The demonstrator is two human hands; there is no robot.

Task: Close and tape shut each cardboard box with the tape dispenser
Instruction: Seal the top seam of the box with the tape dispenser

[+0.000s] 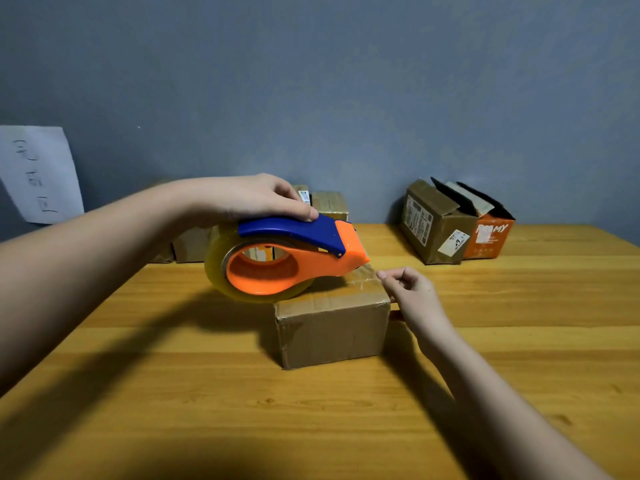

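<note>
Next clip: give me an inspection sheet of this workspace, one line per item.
Surface: wooden table, bare in front.
Job's things: closed cardboard box at centre; tape dispenser over its top; two open boxes back right; more boxes back left.
Clutter: nothing seen.
Grippers: left hand grips the dispenser handle; right hand pinches at the tape end by the box's right edge.
Cables: nothing seen.
Surroundings: grey wall, paper sheet with handwriting.
</note>
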